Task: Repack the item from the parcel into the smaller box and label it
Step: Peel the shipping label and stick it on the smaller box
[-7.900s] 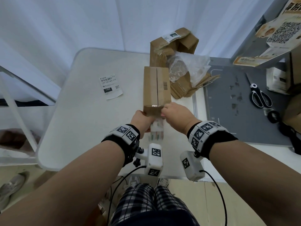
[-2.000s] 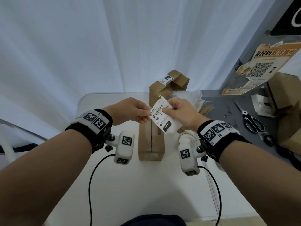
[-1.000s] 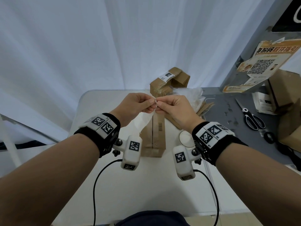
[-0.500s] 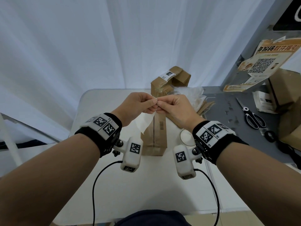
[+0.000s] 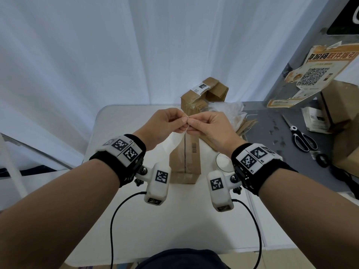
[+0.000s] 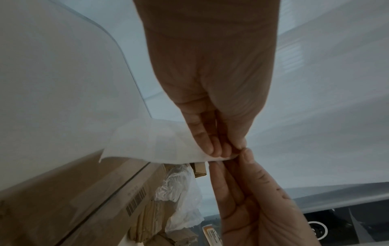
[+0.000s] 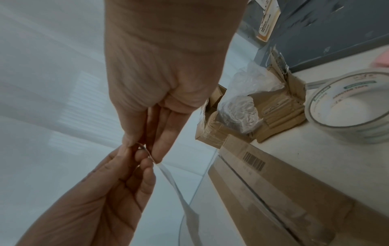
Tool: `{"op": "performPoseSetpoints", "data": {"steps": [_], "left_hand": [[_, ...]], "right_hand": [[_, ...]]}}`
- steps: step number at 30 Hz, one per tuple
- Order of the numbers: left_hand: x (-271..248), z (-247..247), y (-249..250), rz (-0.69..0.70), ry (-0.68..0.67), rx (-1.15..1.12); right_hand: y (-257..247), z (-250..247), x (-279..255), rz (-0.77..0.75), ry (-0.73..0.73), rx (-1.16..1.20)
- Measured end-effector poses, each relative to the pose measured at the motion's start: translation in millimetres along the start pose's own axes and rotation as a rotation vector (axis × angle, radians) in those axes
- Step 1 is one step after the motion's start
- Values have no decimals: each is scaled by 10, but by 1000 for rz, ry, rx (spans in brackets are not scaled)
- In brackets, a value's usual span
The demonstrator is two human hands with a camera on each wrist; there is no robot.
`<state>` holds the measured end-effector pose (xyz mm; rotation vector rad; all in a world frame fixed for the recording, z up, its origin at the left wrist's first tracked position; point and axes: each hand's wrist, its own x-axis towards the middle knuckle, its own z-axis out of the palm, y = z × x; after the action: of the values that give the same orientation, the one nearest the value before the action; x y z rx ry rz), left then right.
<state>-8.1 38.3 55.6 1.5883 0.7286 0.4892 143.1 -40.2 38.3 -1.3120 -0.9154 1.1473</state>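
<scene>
Both hands pinch one corner of the label (image 6: 160,146): left hand (image 5: 165,125) and right hand (image 5: 209,127) meet fingertip to fingertip above the smaller box (image 5: 185,158). Vs 2 s ago, printed face is turned away; they pick at the backing. Peel likely starting. Opened parcel (image 5: 202,98) sits at 12 o'clock behind box.
</scene>
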Motion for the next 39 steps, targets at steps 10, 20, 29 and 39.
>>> {"op": "performPoseSetpoints", "data": {"steps": [10,20,29,39], "left_hand": [[72,-2,-41,-97,132,-51],[76,-188,-69,-104,205,-233],[204,-541,-204,-56,465,-204],[342,-854,-693,-227,604,79]], "right_hand": [[-53,112,62,-52,156,-197],[-96,246,105,-25,185,-95],[-127,232,254,52,494,108],[73,223,422,55,665,151]]}}
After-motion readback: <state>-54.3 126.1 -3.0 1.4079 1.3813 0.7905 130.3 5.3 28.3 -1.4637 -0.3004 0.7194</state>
